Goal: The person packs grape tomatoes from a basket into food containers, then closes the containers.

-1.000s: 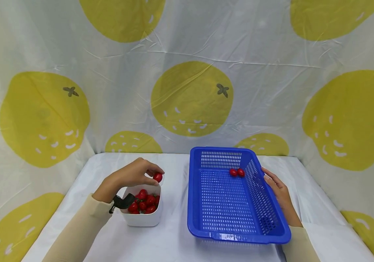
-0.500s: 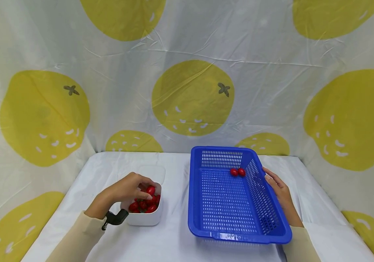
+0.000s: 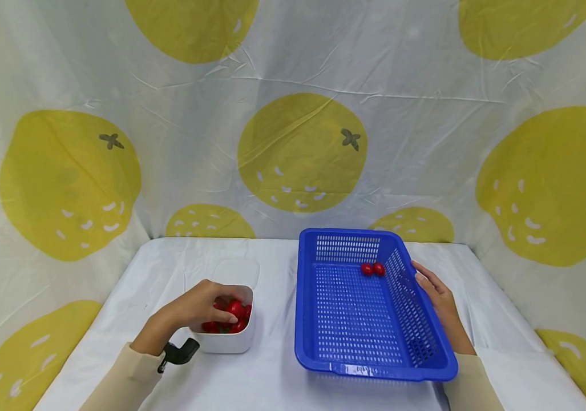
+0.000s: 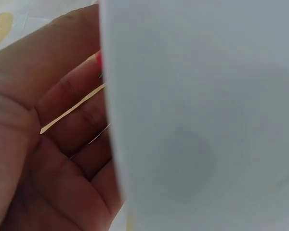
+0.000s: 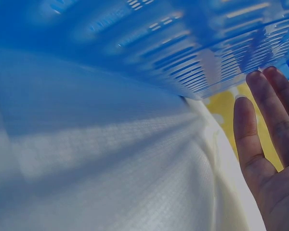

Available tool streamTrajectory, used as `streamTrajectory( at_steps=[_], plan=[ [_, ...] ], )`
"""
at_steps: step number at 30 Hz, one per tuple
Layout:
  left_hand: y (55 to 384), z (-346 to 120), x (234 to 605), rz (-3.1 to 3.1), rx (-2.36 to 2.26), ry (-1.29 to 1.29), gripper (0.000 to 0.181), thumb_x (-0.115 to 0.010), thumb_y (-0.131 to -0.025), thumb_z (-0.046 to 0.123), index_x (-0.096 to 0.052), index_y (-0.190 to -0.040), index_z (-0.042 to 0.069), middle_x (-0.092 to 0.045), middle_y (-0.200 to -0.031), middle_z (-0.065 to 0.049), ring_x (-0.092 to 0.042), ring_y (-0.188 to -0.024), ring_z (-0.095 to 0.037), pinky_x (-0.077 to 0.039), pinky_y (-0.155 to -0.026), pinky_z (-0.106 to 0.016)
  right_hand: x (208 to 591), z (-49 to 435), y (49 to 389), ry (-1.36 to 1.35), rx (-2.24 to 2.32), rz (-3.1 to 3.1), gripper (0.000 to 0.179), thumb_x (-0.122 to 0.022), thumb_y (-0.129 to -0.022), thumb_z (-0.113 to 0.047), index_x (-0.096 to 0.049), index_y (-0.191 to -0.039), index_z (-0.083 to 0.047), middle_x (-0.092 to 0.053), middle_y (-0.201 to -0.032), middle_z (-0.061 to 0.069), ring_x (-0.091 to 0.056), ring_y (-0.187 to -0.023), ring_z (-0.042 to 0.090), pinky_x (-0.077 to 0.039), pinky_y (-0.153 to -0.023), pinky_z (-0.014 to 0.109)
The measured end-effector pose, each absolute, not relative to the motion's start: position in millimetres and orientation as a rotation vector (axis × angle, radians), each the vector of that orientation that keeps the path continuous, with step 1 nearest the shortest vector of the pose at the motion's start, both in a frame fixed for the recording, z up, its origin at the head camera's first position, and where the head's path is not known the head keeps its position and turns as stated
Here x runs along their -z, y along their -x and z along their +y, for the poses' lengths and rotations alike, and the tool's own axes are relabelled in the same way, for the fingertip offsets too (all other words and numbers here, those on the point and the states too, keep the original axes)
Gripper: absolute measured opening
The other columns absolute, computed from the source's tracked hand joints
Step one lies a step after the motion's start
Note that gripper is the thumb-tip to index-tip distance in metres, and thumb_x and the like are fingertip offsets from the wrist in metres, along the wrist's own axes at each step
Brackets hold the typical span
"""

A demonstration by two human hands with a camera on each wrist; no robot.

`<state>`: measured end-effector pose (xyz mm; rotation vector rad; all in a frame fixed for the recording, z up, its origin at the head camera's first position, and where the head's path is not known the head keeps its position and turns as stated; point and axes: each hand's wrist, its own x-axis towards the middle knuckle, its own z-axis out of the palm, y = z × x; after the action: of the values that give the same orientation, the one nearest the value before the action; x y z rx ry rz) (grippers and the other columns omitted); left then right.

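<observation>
A white square container (image 3: 228,342) holds several red cherry tomatoes (image 3: 239,326). My left hand (image 3: 200,305) reaches in over its left rim, thumb and fingers around one cherry tomato (image 3: 235,309). In the left wrist view the container wall (image 4: 197,115) hides most of the fingertips, with a bit of red showing at its edge. My right hand (image 3: 439,302) holds the right rim of a blue slotted basket (image 3: 300,308), thumb at the rim. Seen from the right wrist, the fingers (image 5: 245,120) reach up along the basket's outer side. Two cherry tomatoes (image 3: 372,269) lie inside the basket near its back right.
A clear lid (image 3: 241,268) lies behind the container. White cloth covers the table (image 3: 272,297), and a curtain (image 3: 293,57) printed with yellow fruit hangs behind and at both sides. A black strap (image 3: 180,351) sits on the left wrist.
My left hand has lowered a cherry tomato from above the container down among the others. The right hand and the basket have stayed in place.
</observation>
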<state>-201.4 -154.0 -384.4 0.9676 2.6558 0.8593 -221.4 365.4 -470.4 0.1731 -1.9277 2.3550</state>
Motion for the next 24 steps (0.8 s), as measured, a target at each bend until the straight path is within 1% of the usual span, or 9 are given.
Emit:
streamTrajectory(
  at_steps=[8, 14, 24],
  plan=[
    [199.6, -151.9, 385.4, 2.613, -0.907, -0.969, 0.034, -0.077, -0.082, 0.023, -0.067, -0.113, 0.016, -0.071, -0.102, 0.001, -0.066, -0.094, -0.018, -0.053, -0.085, -0.039, 469.7, 364.6, 221.8, -0.143, -2.339, -1.938, 0.047, -0.047, -0.103, -0.021, -0.04, -0.147, -0.01, -0.067, -0.112, -0.01, -0.067, -0.091, 0.008, -0.057, -0.071, 0.025],
    [199.0, -150.8, 384.1, 2.633, -0.887, -0.952, 0.033, -0.076, -0.083, 0.019, -0.067, -0.115, 0.019, -0.07, -0.104, 0.004, -0.065, -0.097, -0.018, -0.053, -0.087, -0.039, 469.8, 364.5, 222.4, -0.152, -2.334, -1.931, 0.047, -0.047, -0.102, -0.02, -0.038, -0.147, -0.007, -0.067, -0.112, -0.01, -0.066, -0.093, 0.007, -0.056, -0.072, 0.024],
    [200.9, -150.5, 381.0, 2.668, -0.841, -0.989, 0.032, -0.075, -0.084, 0.028, -0.07, -0.114, 0.016, -0.07, -0.106, 0.003, -0.064, -0.098, -0.019, -0.053, -0.085, -0.039, 470.0, 364.3, 222.7, -0.136, -2.321, -1.942, 0.047, -0.048, -0.102, -0.021, -0.04, -0.147, -0.008, -0.066, -0.114, -0.011, -0.066, -0.094, 0.007, -0.056, -0.073, 0.024]
  ],
)
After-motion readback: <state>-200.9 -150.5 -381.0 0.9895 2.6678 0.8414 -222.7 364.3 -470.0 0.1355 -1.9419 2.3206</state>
